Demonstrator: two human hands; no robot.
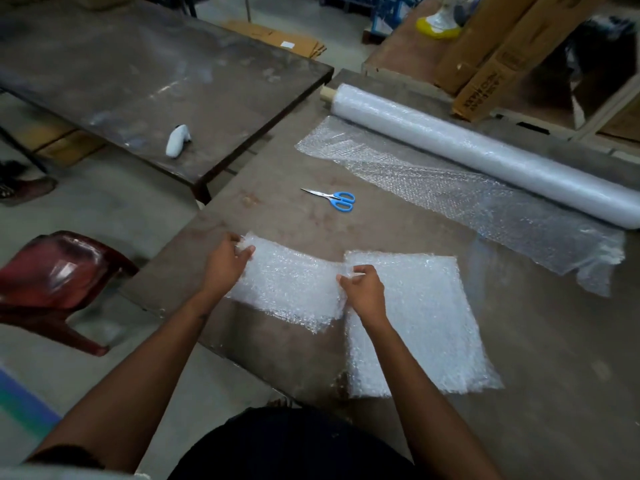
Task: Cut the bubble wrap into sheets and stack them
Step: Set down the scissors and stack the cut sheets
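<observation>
On the tabletop (519,341), left hand (227,261) and right hand (363,291) each pinched a cut sheet (287,285) beside the stack (422,323); scissors (334,198) lay idle, with much of the roll (485,150) uncut.

- You had one cut sheet (291,289) of bubble wrap gripped in your two hands, the left hand (227,259) and the right hand (363,289).
- You had one stack of sheets (422,327) on the table; how many sheets lay in it could not be told.
- You had one roll of bubble wrap (485,150), with one unrolled length (450,199) spread before it.
- You had one pair of scissors (334,199), blue-handled.
- You had two tables: the work table (554,341) and a second table (138,81).
- You had one white handheld device (177,140) on that second table.
- You had one red chair (59,278) beside you.
</observation>
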